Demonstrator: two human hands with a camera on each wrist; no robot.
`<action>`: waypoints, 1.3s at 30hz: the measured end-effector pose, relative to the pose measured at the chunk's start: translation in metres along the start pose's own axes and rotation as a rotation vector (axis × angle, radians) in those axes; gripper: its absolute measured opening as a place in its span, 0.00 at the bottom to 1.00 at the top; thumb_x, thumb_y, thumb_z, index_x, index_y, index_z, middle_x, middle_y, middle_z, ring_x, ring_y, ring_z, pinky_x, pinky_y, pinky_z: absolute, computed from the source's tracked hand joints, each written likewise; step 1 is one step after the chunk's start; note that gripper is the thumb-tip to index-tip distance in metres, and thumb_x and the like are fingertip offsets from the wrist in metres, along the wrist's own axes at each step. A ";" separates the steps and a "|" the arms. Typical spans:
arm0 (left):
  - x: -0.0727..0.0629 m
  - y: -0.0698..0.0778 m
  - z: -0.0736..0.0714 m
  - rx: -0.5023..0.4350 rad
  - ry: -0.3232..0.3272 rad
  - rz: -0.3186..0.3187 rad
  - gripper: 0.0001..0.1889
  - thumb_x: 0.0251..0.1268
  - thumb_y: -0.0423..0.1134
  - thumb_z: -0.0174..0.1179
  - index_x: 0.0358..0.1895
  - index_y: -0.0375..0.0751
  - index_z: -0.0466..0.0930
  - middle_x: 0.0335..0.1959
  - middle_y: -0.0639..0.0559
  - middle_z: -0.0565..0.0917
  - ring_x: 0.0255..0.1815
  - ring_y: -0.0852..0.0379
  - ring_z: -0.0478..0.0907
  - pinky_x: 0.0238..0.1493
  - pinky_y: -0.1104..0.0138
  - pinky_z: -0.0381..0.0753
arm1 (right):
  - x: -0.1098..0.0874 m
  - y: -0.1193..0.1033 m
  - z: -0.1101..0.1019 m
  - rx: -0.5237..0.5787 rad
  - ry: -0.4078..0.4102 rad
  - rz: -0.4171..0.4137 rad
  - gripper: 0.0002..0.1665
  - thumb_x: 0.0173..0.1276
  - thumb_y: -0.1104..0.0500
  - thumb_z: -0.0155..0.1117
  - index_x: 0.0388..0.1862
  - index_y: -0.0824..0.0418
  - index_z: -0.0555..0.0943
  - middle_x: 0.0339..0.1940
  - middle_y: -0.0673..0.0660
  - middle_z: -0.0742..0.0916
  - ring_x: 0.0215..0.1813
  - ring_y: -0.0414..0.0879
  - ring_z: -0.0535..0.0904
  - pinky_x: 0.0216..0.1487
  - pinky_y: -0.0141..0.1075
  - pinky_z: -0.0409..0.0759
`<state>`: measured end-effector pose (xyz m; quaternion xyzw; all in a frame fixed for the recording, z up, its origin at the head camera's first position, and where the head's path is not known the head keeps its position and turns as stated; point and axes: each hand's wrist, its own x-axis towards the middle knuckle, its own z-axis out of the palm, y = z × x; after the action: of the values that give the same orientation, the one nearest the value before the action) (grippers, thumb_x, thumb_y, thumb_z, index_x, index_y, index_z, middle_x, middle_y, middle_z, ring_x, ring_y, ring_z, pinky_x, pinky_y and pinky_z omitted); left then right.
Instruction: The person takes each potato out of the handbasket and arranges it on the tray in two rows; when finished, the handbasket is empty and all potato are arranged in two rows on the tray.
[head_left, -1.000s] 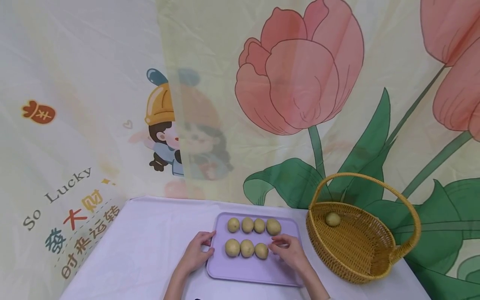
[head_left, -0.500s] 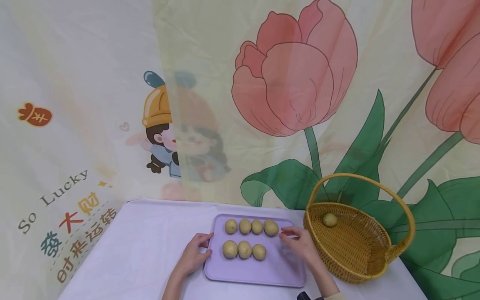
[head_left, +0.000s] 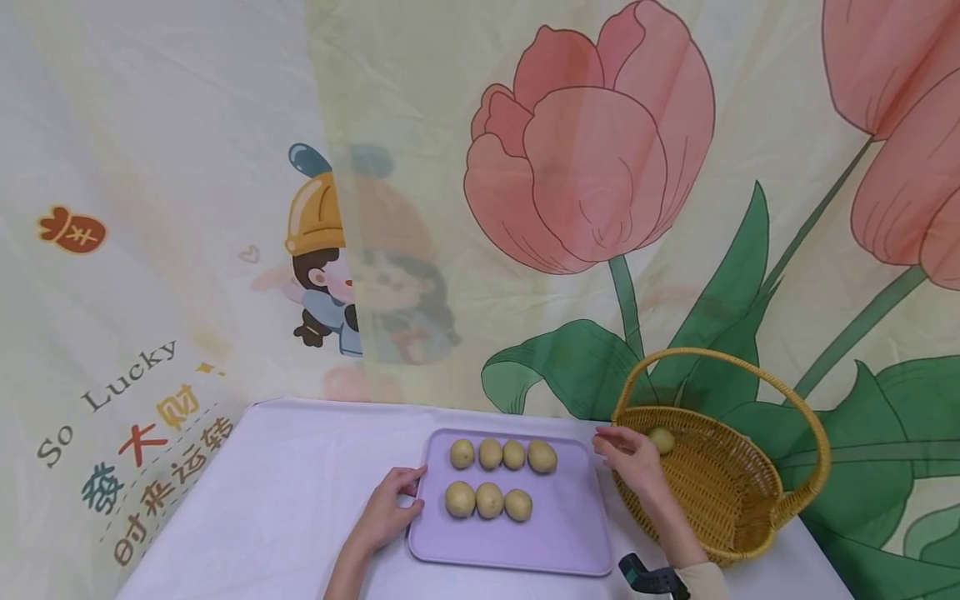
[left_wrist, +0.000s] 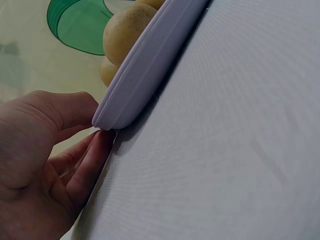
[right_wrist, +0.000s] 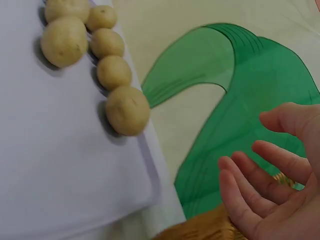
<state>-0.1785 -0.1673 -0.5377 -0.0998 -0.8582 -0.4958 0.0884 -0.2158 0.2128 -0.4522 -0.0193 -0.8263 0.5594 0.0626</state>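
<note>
My left hand (head_left: 387, 510) pinches the left rim of a lilac tray (head_left: 525, 546); in the left wrist view the thumb lies at the top edge and the fingers at its underside. Two rows of potatoes lie on the tray: three in the front row (head_left: 490, 500), several in the back row (head_left: 513, 454). Empty, my right hand (head_left: 632, 460) hovers over the left rim of a wicker basket (head_left: 712, 500), its fingers loosely spread in the right wrist view. One potato (head_left: 662, 440) sits in the basket, partly hidden behind that hand.
A white cloth (head_left: 300, 467) covers the table. The basket's tall arched handle (head_left: 750, 360) rises right of the tray. Behind the table hangs a printed curtain (head_left: 420, 100) with tulips. A dark strap device (head_left: 652, 577) sits at the right wrist.
My right hand has moved from beside the front row of potatoes, rightward off the tray to the basket's left rim. My left hand stays at the tray's edge.
</note>
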 end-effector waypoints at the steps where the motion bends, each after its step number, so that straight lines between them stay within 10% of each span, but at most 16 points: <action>1: 0.000 0.001 0.000 -0.002 -0.001 -0.002 0.27 0.47 0.22 0.68 0.56 0.28 0.80 0.47 0.46 0.79 0.39 0.54 0.79 0.47 0.65 0.76 | 0.003 0.000 -0.004 0.006 0.010 0.000 0.22 0.69 0.59 0.66 0.56 0.72 0.79 0.47 0.64 0.86 0.44 0.47 0.84 0.41 0.31 0.82; 9: 0.000 0.001 0.000 0.001 0.001 0.001 0.27 0.46 0.22 0.68 0.56 0.28 0.80 0.46 0.46 0.79 0.39 0.54 0.79 0.48 0.64 0.77 | 0.020 0.005 -0.034 -0.043 0.128 -0.011 0.21 0.72 0.59 0.61 0.57 0.72 0.79 0.48 0.64 0.84 0.38 0.35 0.79 0.39 0.27 0.80; 15: 0.000 -0.001 -0.002 0.026 0.005 0.020 0.27 0.47 0.23 0.67 0.57 0.28 0.79 0.47 0.46 0.79 0.38 0.56 0.79 0.47 0.64 0.77 | 0.036 0.012 -0.045 -0.137 0.220 0.030 0.22 0.72 0.60 0.58 0.58 0.73 0.77 0.55 0.71 0.79 0.52 0.57 0.77 0.44 0.36 0.77; 22: 0.000 -0.002 -0.001 0.016 0.005 0.023 0.27 0.47 0.23 0.67 0.57 0.28 0.79 0.47 0.46 0.79 0.39 0.55 0.80 0.47 0.64 0.77 | 0.048 0.023 -0.049 -0.252 0.138 0.108 0.32 0.72 0.59 0.55 0.69 0.75 0.65 0.66 0.78 0.68 0.63 0.72 0.67 0.58 0.60 0.71; 39: 0.000 -0.001 0.001 0.030 -0.009 0.003 0.27 0.47 0.23 0.67 0.57 0.29 0.79 0.48 0.47 0.79 0.40 0.56 0.79 0.48 0.65 0.76 | 0.053 0.037 -0.051 -0.303 0.115 0.174 0.33 0.71 0.61 0.48 0.69 0.80 0.61 0.61 0.81 0.70 0.61 0.74 0.67 0.59 0.62 0.69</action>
<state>-0.1793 -0.1672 -0.5391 -0.1019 -0.8658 -0.4821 0.0865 -0.2638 0.2792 -0.4629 -0.1319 -0.8914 0.4298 0.0572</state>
